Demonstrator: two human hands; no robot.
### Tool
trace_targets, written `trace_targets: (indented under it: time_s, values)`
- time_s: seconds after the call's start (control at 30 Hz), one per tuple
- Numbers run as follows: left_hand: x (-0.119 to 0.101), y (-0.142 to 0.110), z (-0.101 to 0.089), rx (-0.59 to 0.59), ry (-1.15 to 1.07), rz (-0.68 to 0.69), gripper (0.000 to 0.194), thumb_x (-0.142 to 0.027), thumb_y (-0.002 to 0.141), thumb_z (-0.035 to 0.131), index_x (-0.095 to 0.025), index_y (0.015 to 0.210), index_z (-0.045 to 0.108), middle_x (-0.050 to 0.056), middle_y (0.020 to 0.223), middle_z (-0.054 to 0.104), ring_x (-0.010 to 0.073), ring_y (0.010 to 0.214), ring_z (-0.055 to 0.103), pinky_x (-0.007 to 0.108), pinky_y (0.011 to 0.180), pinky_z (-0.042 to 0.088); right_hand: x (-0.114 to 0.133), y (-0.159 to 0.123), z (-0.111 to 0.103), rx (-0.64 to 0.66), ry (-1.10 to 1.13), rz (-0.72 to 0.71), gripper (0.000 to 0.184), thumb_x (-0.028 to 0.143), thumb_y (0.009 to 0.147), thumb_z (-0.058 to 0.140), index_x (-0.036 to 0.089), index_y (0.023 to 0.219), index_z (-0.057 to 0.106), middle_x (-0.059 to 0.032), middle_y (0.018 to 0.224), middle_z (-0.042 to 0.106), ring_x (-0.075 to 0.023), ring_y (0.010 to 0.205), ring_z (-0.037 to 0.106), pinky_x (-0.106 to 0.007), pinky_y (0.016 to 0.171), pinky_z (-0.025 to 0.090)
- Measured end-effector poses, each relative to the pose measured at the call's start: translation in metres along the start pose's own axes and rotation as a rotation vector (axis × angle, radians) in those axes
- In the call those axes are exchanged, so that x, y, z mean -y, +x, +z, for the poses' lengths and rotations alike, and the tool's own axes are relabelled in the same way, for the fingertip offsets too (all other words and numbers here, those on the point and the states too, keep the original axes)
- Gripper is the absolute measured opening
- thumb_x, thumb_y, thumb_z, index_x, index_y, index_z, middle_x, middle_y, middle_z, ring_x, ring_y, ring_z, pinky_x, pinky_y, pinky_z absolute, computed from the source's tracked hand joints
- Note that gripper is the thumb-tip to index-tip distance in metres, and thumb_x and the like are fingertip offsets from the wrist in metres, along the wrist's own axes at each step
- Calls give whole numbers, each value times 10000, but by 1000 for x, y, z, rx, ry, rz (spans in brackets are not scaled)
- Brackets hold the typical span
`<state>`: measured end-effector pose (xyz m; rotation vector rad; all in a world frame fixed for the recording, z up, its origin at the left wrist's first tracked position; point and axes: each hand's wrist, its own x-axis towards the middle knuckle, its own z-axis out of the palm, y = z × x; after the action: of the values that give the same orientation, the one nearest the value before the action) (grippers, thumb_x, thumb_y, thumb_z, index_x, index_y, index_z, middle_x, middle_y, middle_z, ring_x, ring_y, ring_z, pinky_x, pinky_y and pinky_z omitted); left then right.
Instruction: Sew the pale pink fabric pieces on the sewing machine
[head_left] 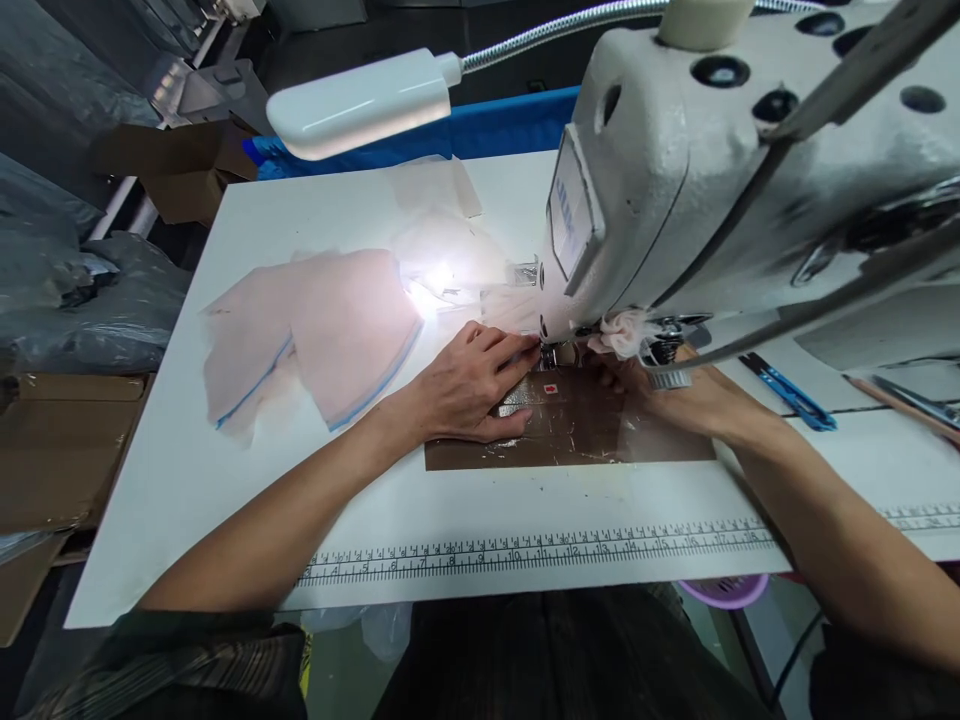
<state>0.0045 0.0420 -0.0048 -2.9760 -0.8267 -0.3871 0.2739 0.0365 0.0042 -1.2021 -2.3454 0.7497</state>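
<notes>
My left hand (pixel 484 385) lies with its fingers stretched out over the brown taped sheet (pixel 570 420), fingertips close to the presser foot (pixel 551 355) of the white sewing machine (pixel 645 170). My right hand (pixel 686 400) reaches in under the machine head from the right. The machine's parts hide most of its fingers, and what they hold does not show. Left of my left hand, a sheer pale pink fabric piece (pixel 337 320) with blue edges is spread on the white table (pixel 172 480). More pale sheer cloth (pixel 442 235) lies behind it, in the lamp's glare.
A white lamp (pixel 367 105) on a bendable metal neck hangs over the table. To the right lies a blue cutter knife (pixel 795 395). A printed ruler scale (pixel 525 555) runs along the front edge. Cardboard boxes (pixel 67 450) and plastic bags (pixel 112 310) stand at the left.
</notes>
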Motion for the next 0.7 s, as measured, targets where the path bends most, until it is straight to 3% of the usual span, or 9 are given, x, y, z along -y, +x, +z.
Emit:
trace_targets:
  time_s: [0.1, 0.27, 0.43, 0.7]
  values:
    - [1, -1, 2, -15, -16, 0, 463, -464, 885, 489, -115, 1173, 589, 154, 1092, 619, 292, 980, 539, 422, 822, 411, 1, 1, 6, -92, 52, 147, 251, 311, 961, 461, 176, 809, 608, -56, 788, 651, -199, 707, 609, -317, 598, 499]
    - [-1, -1, 2, 2, -5, -20, 510, -482, 891, 478, -99, 1214, 570, 159, 1087, 611, 300, 1009, 531, 427, 843, 406, 11, -5, 6, -44, 104, 94, 252, 420, 938, 528, 184, 969, 611, -78, 944, 642, -217, 845, 609, -330, 713, 500]
    - [-4, -2, 1, 38, -17, -67, 559, -499, 910, 444, -103, 1299, 513, 168, 1163, 586, 309, 1081, 514, 442, 888, 405, 13, -13, 11, -110, 51, 206, 214, 363, 898, 545, 186, 780, 523, -46, 765, 556, -168, 666, 528, -301, 607, 417]
    - [-8, -4, 0, -51, -94, -133, 514, -425, 928, 455, -101, 1326, 477, 199, 1287, 558, 318, 1193, 498, 496, 1001, 362, 10, -10, 17, -209, -35, 114, 150, 301, 877, 497, 182, 784, 503, -38, 741, 527, -162, 660, 503, -284, 607, 401]
